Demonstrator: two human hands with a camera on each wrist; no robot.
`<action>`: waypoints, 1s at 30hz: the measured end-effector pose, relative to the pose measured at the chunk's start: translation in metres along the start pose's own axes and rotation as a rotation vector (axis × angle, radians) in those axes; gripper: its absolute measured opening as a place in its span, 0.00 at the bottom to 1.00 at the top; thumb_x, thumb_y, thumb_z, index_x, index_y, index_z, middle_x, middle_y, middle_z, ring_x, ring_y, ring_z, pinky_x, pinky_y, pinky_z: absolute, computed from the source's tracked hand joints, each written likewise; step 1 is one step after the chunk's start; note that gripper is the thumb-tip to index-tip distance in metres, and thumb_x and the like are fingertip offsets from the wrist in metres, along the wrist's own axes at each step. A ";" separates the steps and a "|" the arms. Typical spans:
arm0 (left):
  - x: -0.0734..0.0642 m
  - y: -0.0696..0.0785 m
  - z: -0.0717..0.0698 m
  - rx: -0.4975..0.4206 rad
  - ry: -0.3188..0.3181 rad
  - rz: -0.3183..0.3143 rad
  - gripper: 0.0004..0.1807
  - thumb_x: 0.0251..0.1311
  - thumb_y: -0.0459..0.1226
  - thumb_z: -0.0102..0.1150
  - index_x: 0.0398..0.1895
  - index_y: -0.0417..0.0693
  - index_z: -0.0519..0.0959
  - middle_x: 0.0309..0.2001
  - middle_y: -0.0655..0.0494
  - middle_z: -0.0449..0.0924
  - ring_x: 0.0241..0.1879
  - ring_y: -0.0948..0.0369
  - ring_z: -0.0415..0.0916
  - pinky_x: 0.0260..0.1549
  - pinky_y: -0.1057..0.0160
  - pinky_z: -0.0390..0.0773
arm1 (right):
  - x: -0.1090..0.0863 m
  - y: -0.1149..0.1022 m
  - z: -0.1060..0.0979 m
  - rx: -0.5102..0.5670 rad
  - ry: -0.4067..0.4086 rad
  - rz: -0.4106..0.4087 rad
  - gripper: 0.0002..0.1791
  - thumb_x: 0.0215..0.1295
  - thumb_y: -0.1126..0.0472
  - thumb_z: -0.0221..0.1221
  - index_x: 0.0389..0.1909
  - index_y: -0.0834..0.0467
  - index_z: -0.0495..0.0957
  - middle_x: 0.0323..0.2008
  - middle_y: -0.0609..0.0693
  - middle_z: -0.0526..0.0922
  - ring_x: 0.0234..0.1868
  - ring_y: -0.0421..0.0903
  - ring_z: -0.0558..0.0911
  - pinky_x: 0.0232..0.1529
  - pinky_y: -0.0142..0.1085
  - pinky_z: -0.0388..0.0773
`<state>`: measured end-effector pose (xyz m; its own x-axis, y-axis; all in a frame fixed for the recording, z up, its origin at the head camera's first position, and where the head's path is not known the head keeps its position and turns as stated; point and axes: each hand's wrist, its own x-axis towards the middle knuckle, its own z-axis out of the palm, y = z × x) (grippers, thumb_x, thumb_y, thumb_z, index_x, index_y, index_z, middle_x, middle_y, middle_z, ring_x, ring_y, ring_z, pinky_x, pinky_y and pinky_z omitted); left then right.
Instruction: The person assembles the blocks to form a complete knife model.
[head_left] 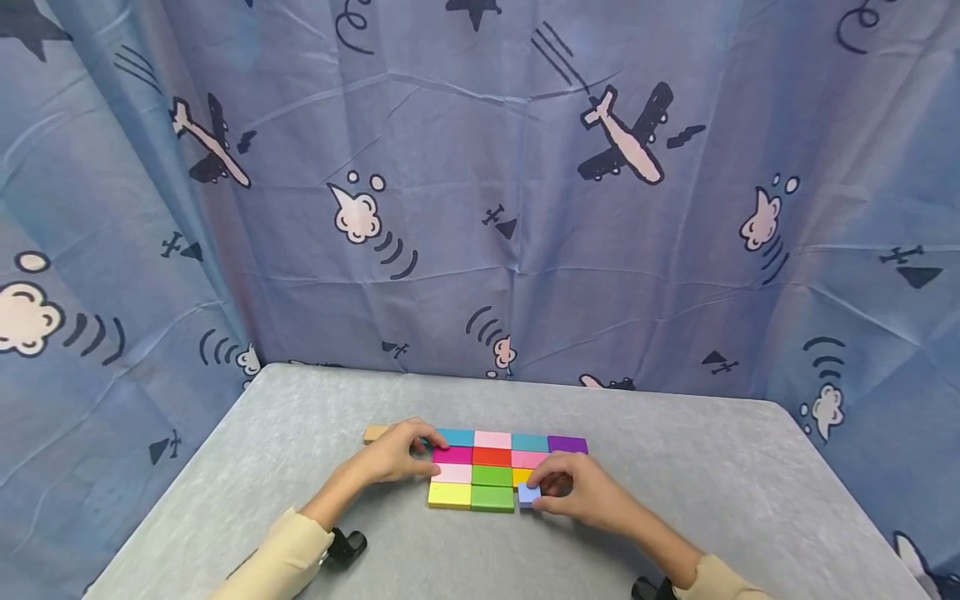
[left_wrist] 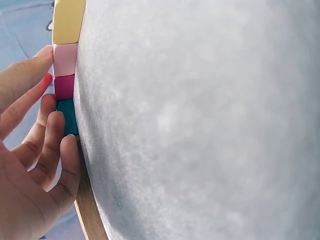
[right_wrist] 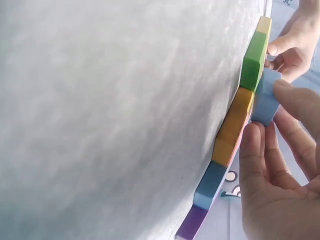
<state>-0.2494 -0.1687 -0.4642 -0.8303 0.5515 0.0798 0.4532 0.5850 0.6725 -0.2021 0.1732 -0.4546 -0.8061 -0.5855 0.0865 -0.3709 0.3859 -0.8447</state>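
Colored rectangular blocks lie edge to edge in rows on the table. Between its thumb and fingers, my right hand [head_left: 588,493] pinches a light blue block [head_left: 528,496], held beside the front green block [head_left: 492,499] and in front of a partly hidden yellow-orange block [head_left: 521,477]. In the right wrist view the light blue block [right_wrist: 266,100] sits higher than its neighbors. At the left side of the rows, my left hand [head_left: 397,454] rests its loosely bent fingers and thumb against the magenta block [head_left: 453,455] and the pale pink block [head_left: 452,473].
A tan wooden piece [head_left: 374,433] extends left behind the left hand. A purple block [head_left: 567,445] ends the back row at the right. The grey table [head_left: 300,400] surrounds the blocks, and a blue patterned curtain [head_left: 450,208] hangs behind it.
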 end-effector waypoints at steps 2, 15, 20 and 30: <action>0.000 0.000 0.000 0.000 0.000 -0.005 0.16 0.57 0.37 0.76 0.49 0.49 0.86 0.45 0.59 0.78 0.43 0.57 0.74 0.44 0.55 0.75 | 0.002 -0.002 0.002 -0.015 -0.002 0.009 0.10 0.57 0.67 0.74 0.39 0.60 0.86 0.37 0.49 0.82 0.36 0.43 0.80 0.39 0.35 0.81; 0.002 -0.001 0.001 0.014 -0.008 -0.011 0.16 0.57 0.35 0.76 0.49 0.49 0.86 0.45 0.60 0.77 0.43 0.55 0.74 0.44 0.55 0.75 | 0.007 -0.007 0.009 -0.108 0.004 0.044 0.11 0.54 0.68 0.76 0.36 0.58 0.86 0.34 0.48 0.80 0.35 0.48 0.79 0.36 0.35 0.80; 0.002 -0.002 0.001 0.007 -0.007 -0.010 0.16 0.57 0.35 0.76 0.49 0.49 0.86 0.45 0.60 0.77 0.43 0.55 0.75 0.44 0.55 0.75 | 0.008 -0.009 0.009 -0.124 0.006 0.059 0.11 0.53 0.68 0.77 0.35 0.58 0.86 0.34 0.48 0.80 0.35 0.49 0.79 0.37 0.36 0.81; 0.001 0.001 0.000 0.012 -0.010 -0.020 0.16 0.57 0.35 0.76 0.49 0.48 0.86 0.45 0.59 0.77 0.43 0.55 0.74 0.43 0.56 0.75 | 0.005 -0.005 0.004 -0.103 0.003 0.076 0.10 0.55 0.69 0.75 0.36 0.58 0.85 0.34 0.47 0.82 0.35 0.46 0.79 0.38 0.35 0.80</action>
<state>-0.2499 -0.1673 -0.4630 -0.8356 0.5461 0.0590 0.4408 0.6027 0.6652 -0.2023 0.1652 -0.4523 -0.8350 -0.5496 0.0264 -0.3541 0.5000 -0.7903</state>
